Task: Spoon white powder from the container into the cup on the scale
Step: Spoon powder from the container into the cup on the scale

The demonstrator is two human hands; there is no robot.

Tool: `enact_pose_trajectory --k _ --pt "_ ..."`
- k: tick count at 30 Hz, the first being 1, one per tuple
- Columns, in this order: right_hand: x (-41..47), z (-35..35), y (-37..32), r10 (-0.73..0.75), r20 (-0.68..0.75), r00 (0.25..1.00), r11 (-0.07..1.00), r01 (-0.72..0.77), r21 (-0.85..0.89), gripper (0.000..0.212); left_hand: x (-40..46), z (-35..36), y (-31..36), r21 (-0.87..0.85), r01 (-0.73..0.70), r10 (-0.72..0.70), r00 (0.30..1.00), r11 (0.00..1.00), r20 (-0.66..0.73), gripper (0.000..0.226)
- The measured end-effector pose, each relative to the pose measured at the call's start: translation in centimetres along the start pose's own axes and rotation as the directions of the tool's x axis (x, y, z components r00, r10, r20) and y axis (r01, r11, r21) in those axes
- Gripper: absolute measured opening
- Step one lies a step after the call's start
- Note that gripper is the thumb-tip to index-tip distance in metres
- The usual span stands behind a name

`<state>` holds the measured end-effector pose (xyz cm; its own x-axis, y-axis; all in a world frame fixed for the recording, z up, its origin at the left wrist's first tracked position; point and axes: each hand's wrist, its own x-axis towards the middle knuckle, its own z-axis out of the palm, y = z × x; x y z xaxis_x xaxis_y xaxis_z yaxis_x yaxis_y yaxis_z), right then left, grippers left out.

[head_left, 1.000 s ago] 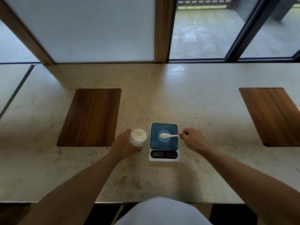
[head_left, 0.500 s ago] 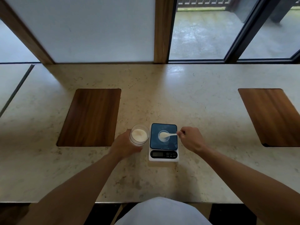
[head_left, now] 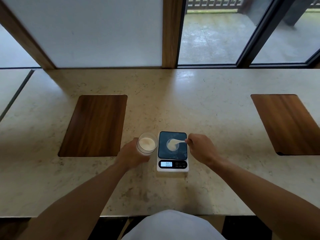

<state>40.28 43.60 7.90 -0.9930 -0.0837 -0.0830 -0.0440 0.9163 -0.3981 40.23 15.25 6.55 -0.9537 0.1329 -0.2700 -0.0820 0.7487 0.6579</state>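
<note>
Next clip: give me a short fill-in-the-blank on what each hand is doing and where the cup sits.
1. The left hand grips the ____ that holds white powder.
2. The right hand holds a white ____ over the cup.
3. The cup stands on the dark platform of the ____.
4. The container stands to the ____ of the scale.

Missing words: container; spoon; scale; left

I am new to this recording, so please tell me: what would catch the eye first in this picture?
The eye goes first to the scale at the counter's centre, where the right hand holds a white spoon over a small cup of powder. Beside it, the left hand grips a clear container of white powder.
</note>
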Motion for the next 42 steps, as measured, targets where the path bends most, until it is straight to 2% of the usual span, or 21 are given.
enact_pose_trajectory --k 5,11,15,18,22,25,29,32,38,42 --pt "-0.1 0.1 0.1 -0.058 -0.021 0.998 0.997 0.056 -0.053 0.026 -0.1 0.0 0.1 -0.005 0.008 -0.009 1.000 1.000 -0.022 0.075" --pt "-0.9 -0.2 0.4 -0.245 -0.062 0.968 0.951 0.227 -0.208 0.018 0.0 0.1 0.2 0.009 0.013 -0.013 1.000 1.000 -0.017 0.076" --pt "-1.4 -0.4 0.4 -0.268 -0.116 0.956 0.950 0.242 -0.197 0.017 -0.1 0.2 0.4 0.010 0.007 -0.007 1.000 1.000 -0.021 0.073" --pt "-1.2 -0.3 0.5 -0.181 -0.135 0.974 0.979 0.165 -0.123 0.021 0.0 0.3 0.5 0.029 0.022 -0.021 0.999 0.999 -0.029 0.072" --pt "-0.9 0.1 0.2 0.060 -0.203 0.977 0.990 -0.031 0.140 0.025 0.0 0.5 0.6 0.041 0.030 -0.028 0.999 0.999 -0.037 0.069" --pt "-0.7 0.1 -0.9 0.124 -0.253 0.960 0.956 -0.046 0.291 0.023 0.0 0.6 0.8 0.048 0.010 -0.008 0.999 0.999 -0.038 0.065" --pt "-0.8 -0.2 -2.9 0.016 -0.323 0.946 0.943 0.093 0.321 0.021 -0.2 0.7 1.3 0.029 -0.040 0.041 0.998 0.999 -0.043 0.053" --pt "-1.0 -0.5 -4.1 -0.094 -0.325 0.941 0.940 0.192 0.284 0.019 -0.1 0.8 1.3 0.035 -0.035 0.037 0.998 0.999 -0.052 0.055" --pt "-1.2 -0.9 -5.3 -0.367 -0.270 0.890 0.914 0.399 0.071 0.023 0.3 1.0 1.5 0.024 -0.091 0.091 0.996 0.996 -0.001 0.049" --pt "-1.2 -1.1 -5.6 -0.484 -0.249 0.839 0.873 0.482 -0.074 0.029 0.5 0.9 1.5 0.061 -0.127 0.126 0.992 0.990 0.009 0.060"
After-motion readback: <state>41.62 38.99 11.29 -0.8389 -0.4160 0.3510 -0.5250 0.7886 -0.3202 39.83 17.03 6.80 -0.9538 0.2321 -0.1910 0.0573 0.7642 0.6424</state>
